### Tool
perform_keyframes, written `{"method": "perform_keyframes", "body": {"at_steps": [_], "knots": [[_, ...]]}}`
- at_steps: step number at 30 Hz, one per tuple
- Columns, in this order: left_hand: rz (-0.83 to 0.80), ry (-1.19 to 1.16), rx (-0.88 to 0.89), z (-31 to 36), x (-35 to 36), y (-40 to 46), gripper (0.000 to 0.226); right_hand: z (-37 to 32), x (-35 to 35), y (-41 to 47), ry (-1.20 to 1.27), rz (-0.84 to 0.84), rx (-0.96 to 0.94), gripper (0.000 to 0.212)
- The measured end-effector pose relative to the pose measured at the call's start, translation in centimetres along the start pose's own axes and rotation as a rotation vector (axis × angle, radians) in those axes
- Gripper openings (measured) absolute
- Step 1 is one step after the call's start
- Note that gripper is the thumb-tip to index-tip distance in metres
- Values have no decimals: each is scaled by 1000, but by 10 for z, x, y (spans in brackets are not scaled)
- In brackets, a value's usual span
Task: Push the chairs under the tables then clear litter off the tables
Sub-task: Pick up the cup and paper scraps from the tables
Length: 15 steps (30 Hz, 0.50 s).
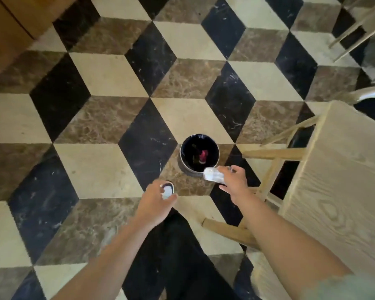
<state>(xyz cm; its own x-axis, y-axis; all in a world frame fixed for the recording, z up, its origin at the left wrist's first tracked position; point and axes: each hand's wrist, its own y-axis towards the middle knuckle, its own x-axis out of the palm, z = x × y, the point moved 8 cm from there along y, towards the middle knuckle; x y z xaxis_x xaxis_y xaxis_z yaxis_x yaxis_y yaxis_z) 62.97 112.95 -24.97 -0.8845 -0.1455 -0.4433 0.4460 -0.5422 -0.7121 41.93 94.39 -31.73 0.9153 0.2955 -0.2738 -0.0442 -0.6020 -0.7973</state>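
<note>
Marble floor (108, 70) in a cube pattern of cream, brown and black tiles fills most of the view, seen from above.

A crumpled clear bottle (213, 174) is the litter in play. It sits in the right hand (234, 180), whose fingers (225, 188) close around its back end so that its free end pokes out over the near rim of the bin (198, 155). The bottle is tipped toward the dark opening, which looks like the hold of someone about to drop it in.

Inside the bin something red lies at the bottom on a black liner.

The left hand (158, 198) hangs nearer the body, short of the bin. Its fingers curl around a small white and dark item (168, 190), too blurred to name, probably more litter waiting its turn. Holding one piece in each hand saves a second trip.

At the right edge stands a pale wooden bench (342, 180), its grained top bare in the part that shows. Wooden legs and rungs (273, 154) show beneath its edge; whether they belong to a chair tucked under I cannot tell. Black trousers (178, 256) show between the arms. A brown wooden panel (11, 29) fills the upper left corner.
</note>
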Motion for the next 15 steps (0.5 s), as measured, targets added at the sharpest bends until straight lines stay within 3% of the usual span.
{"method": "perform_keyframes", "body": {"at_steps": [2, 7, 15], "knots": [[4, 69, -13, 3, -23, 39, 53, 8, 16, 23, -10, 40, 77, 69], [15, 163, -14, 36, -95, 160, 52, 8, 58, 75, -62, 137, 190, 108], [-235, 341, 129, 128, -145, 204, 49, -58, 68, 26, 62, 284, 244, 74]]}}
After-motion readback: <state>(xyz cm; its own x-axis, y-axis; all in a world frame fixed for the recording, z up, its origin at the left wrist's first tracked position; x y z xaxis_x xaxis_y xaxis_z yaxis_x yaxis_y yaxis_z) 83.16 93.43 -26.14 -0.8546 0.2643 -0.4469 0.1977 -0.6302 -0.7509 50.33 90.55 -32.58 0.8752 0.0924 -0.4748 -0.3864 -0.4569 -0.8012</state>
